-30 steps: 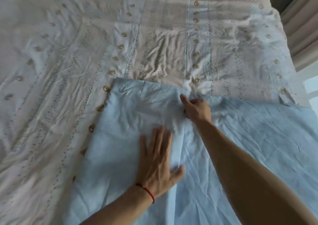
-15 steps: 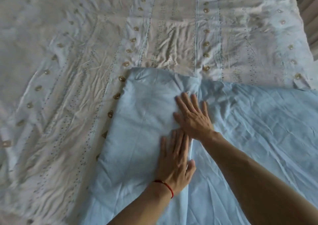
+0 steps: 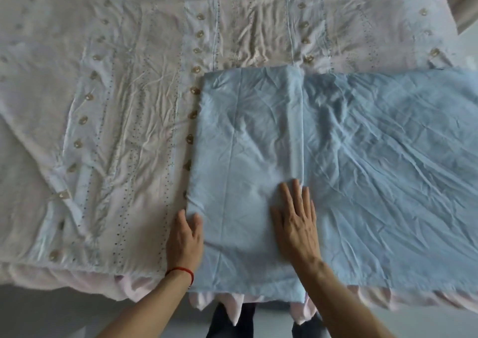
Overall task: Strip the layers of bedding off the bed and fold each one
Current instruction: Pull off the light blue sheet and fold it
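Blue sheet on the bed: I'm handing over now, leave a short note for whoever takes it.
Left hand: fingers on the left fold edge of the blue sheet, grip unclear.
Right hand: flat, pressing the folded flap.
The sheet lies on the patterned cover, left part folded over, right part one layer.
Left: finish folding the sheet, then strip and fold the cover.

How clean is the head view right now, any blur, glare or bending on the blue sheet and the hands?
Head view: soft, even light, no glare; blue sheet and both hands, left and right, slightly soft with motion blur; the wide lens bows the bed's near edge; shadows faint.
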The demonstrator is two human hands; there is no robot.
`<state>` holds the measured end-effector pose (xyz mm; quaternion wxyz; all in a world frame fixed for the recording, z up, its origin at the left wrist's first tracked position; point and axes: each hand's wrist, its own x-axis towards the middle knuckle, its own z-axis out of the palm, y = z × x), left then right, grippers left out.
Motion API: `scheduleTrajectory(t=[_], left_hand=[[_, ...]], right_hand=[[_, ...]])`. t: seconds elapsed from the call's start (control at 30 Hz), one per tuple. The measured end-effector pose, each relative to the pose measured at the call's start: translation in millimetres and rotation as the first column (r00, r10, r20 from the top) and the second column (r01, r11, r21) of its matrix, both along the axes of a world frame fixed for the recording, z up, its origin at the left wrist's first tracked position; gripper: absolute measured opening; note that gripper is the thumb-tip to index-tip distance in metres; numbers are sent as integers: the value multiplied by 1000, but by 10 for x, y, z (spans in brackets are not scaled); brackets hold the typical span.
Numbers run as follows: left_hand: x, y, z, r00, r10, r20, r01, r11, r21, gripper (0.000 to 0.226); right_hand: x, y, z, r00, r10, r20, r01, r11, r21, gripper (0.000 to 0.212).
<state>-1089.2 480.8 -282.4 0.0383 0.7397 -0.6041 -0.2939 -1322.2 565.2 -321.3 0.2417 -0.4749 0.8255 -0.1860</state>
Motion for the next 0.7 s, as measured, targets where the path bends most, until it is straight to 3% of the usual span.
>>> scheduleTrajectory(t=[0.1,0.13,0.2,0.27,0.37,0.47,0.53,0.6,0.7], left_hand=[[63,151,138,982,126,-139,-111,988,110,40],[83,178,180,976,137,-167,-115,984,136,40],[123,229,195,974,126,-186,-103,986,132,42],[148,279,151,982,110,-153,-93,990,109,48],[134,290,46,993,92,-77,-74,975,211,60],[124,126,44,996,66,-62,-43,947,318,66],[159,-18,93,999,20,-35,-8,952,307,64],[164,-200,127,997,17,-74,4,962,273,59],[58,-589,173,972,82,-219,-24,967,255,60]], right_hand=[[187,343,126,951,-250,180,261,964,-39,72],[214,399,202,894,-343,290,354,935,13,75],[184,490,311,826,-401,397,388,914,116,65],[112,544,366,861,-363,356,338,932,133,51],[79,468,388,900,-360,246,316,927,201,42],[137,335,420,957,-276,93,253,945,206,52],[140,329,434,984,-167,-57,175,967,186,63],[114,350,398,985,-35,-170,65,982,178,71],[38,264,356,983,67,-170,-42,988,147,63]])
